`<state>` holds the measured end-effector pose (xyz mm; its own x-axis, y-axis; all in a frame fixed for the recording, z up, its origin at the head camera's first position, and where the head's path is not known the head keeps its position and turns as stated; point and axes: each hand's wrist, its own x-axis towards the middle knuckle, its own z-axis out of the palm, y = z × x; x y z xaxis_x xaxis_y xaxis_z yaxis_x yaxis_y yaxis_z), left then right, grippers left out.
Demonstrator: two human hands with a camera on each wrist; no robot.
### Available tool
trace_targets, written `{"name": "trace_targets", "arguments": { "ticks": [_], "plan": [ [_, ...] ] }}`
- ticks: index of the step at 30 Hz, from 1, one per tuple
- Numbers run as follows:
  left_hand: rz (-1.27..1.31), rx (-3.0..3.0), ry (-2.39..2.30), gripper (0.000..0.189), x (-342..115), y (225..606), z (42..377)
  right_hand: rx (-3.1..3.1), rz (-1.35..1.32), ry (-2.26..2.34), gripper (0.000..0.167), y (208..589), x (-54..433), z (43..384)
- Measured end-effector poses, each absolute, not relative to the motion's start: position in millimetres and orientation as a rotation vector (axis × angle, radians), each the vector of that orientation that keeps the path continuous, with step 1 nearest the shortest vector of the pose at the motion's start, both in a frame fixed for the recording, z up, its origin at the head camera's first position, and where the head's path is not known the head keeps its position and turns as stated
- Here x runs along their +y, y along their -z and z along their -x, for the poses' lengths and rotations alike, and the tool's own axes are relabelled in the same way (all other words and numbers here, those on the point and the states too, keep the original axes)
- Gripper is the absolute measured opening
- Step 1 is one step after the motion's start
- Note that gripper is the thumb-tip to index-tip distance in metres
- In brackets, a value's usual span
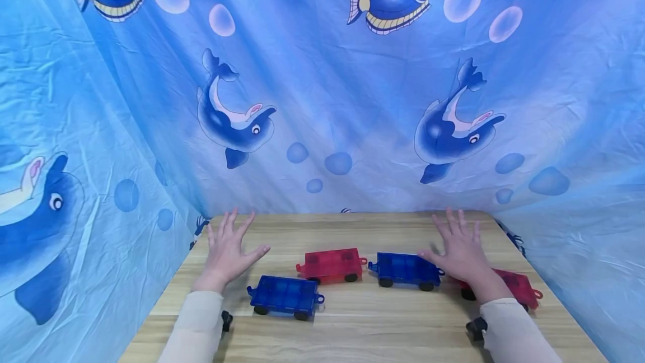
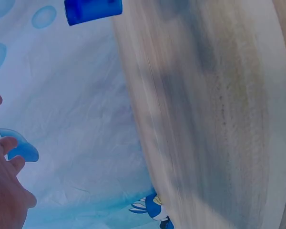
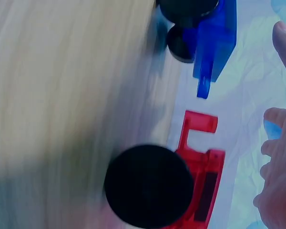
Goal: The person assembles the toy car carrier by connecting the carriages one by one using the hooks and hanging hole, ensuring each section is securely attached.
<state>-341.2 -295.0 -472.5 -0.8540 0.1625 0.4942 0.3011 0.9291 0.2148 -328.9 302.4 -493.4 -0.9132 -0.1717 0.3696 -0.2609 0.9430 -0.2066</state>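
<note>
My left hand (image 1: 227, 254) is held over the left part of the table, fingers spread, nothing in it. Just right of and below it stands a blue toy train car (image 1: 284, 294) with black wheels, a hook and a ring. My right hand (image 1: 461, 254), fingers also spread and holding nothing, overlaps a red toy train car (image 1: 521, 287) at the right in the head view. Its thumb overlaps the end of another blue car (image 1: 403, 269). Between the hands stands a second red car (image 1: 332, 265). In the right wrist view a red car's coupling (image 3: 200, 121) sits close below a blue car's hook (image 3: 205, 86).
The wooden table (image 1: 383, 329) ends at a blue curtain (image 1: 322, 99) printed with dolphins and fish, which also hangs along both sides. A black wrist strap piece (image 1: 476, 329) shows by the right sleeve (image 1: 514, 332), another by the left sleeve (image 1: 194, 324).
</note>
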Motion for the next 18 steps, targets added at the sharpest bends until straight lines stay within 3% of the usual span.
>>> {"name": "trace_targets", "arguments": {
  "ticks": [18],
  "plan": [
    [0.394,-2.587,0.572,0.093,-282.4,470.7,332.8,-2.695,-0.41,-0.504,0.109,505.5,269.1,334.6]
  ]
}}
